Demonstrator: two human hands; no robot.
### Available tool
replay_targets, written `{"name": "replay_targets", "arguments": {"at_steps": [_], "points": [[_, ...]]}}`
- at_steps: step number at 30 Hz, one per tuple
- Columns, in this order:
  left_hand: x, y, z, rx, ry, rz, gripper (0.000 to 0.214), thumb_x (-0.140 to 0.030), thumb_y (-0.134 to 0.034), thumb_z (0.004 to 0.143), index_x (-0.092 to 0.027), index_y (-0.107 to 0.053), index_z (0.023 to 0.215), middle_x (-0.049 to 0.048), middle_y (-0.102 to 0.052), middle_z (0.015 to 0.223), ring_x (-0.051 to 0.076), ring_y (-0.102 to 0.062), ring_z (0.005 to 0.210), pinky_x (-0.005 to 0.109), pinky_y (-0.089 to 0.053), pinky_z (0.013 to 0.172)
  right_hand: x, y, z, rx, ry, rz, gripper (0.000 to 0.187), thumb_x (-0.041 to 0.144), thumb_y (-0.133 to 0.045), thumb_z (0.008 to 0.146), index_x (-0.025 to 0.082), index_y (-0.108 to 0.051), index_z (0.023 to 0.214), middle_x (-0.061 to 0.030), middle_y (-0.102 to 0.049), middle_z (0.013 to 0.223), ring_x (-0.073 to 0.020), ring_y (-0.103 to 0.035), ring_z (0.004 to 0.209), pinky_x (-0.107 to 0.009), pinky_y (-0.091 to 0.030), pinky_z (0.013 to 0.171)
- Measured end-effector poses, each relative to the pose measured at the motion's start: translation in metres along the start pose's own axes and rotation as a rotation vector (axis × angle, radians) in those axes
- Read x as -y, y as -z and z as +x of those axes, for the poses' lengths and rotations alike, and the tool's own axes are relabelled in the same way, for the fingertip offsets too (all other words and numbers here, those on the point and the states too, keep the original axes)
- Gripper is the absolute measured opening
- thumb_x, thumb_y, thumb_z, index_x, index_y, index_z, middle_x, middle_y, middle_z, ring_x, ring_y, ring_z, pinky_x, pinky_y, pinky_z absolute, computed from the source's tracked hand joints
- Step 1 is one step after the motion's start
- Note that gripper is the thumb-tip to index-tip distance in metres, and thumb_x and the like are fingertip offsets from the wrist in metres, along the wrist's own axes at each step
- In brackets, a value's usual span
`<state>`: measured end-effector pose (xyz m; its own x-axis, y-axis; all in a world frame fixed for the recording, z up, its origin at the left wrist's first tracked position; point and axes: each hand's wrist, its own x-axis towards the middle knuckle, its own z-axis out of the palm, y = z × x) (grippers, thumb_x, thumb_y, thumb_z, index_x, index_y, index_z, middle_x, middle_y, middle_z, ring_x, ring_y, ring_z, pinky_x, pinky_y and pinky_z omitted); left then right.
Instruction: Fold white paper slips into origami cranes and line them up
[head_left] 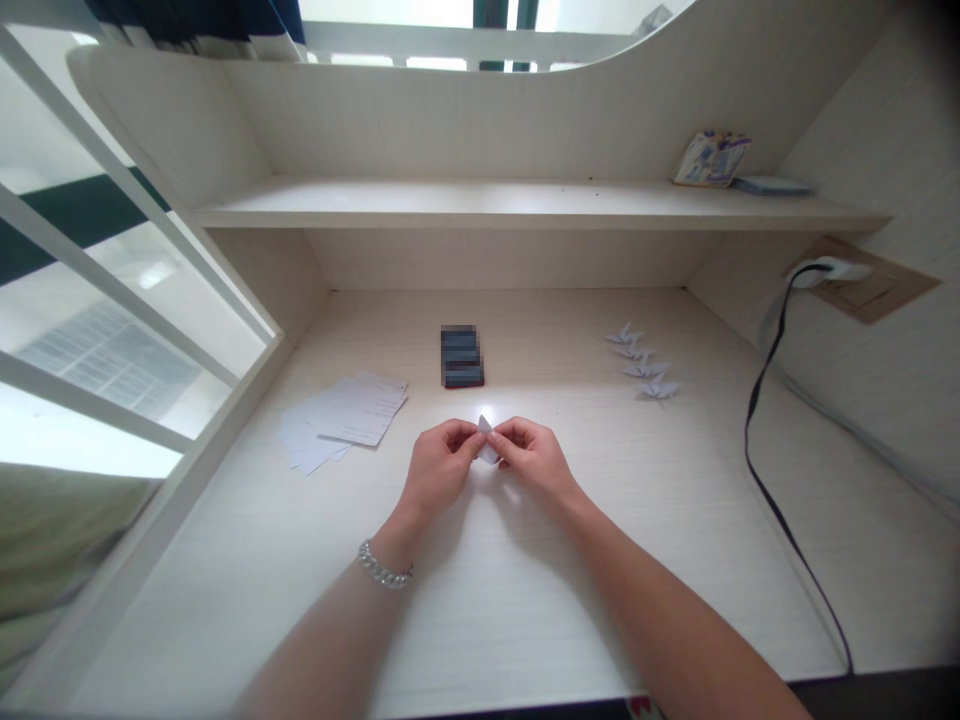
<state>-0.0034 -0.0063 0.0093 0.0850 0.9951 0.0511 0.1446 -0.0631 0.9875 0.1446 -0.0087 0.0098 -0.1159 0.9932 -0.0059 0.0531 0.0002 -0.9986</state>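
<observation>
Pale wood-grain desk (315,600) spreads beneath the grip, with a shelf (450,196) beyond and above it; a black cable (748,440) runs well to the right of the grip; white paper sheets (364,408) lie overlapping to its left; the left hand (441,465) and right hand (534,458) are close together, thumbs and fingers pinched; a dark, blurred block (462,356) lies just beyond them; four folded paper birds (646,370) sit beyond and right; a silver bracelet (385,567) circles the left wrist; smallest, the folded paper (485,425) is clamped between both hands' fingertips, point facing away.
</observation>
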Motion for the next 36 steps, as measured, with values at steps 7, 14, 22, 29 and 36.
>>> {"name": "replay_targets", "arguments": {"at_steps": [7, 14, 22, 29, 36], "points": [[-0.001, -0.001, -0.003, 0.084, -0.006, 0.125, 0.019, -0.034, -0.059, 0.076, -0.017, -0.067, 0.076, 0.0055, -0.067, 0.075, 0.016, -0.058, 0.066, 0.024, -0.043, 0.06, 0.004, 0.001, -0.001, -0.086, 0.107, -0.173, 0.016, 0.031, -0.056, 0.078, 0.017, -0.063, 0.078, -0.004, -0.064, 0.077, -0.0154, -0.057, 0.07, -0.027, -0.044, 0.064], [-0.004, -0.002, -0.005, 0.134, -0.004, 0.144, 0.02, -0.035, -0.058, 0.076, -0.018, -0.067, 0.078, 0.0055, -0.067, 0.074, 0.017, -0.058, 0.067, 0.025, -0.042, 0.06, 0.009, 0.004, -0.003, -0.027, 0.139, -0.26, 0.013, 0.028, -0.053, 0.078, 0.018, -0.062, 0.078, -0.0032, -0.064, 0.078, -0.0155, -0.057, 0.072, -0.026, -0.044, 0.063], [-0.004, -0.007, -0.007, 0.113, -0.007, 0.104, 0.023, -0.038, -0.058, 0.076, -0.016, -0.066, 0.079, 0.0062, -0.066, 0.073, 0.016, -0.057, 0.065, 0.025, -0.042, 0.059, 0.009, 0.002, -0.004, -0.071, 0.18, -0.219, 0.013, 0.027, -0.053, 0.079, 0.018, -0.063, 0.08, -0.0036, -0.064, 0.081, -0.0158, -0.058, 0.074, -0.026, -0.045, 0.063], [-0.006, -0.003, -0.006, 0.148, 0.01, 0.079, 0.021, -0.036, -0.06, 0.074, -0.017, -0.068, 0.076, 0.0043, -0.064, 0.067, 0.014, -0.054, 0.06, 0.024, -0.041, 0.055, 0.009, 0.002, -0.004, -0.092, 0.166, -0.197, 0.014, 0.028, -0.054, 0.079, 0.018, -0.064, 0.082, -0.0042, -0.065, 0.082, -0.0159, -0.058, 0.074, -0.026, -0.045, 0.064], [-0.004, -0.004, -0.004, 0.155, 0.069, -0.039, 0.026, -0.039, -0.065, 0.07, -0.014, -0.067, 0.078, 0.0058, -0.065, 0.068, 0.014, -0.056, 0.057, 0.024, -0.044, 0.053, 0.008, 0.002, -0.002, -0.095, 0.153, -0.197, 0.015, 0.029, -0.054, 0.079, 0.018, -0.063, 0.077, -0.004, -0.065, 0.077, -0.0163, -0.058, 0.071, -0.027, -0.045, 0.063]]}}
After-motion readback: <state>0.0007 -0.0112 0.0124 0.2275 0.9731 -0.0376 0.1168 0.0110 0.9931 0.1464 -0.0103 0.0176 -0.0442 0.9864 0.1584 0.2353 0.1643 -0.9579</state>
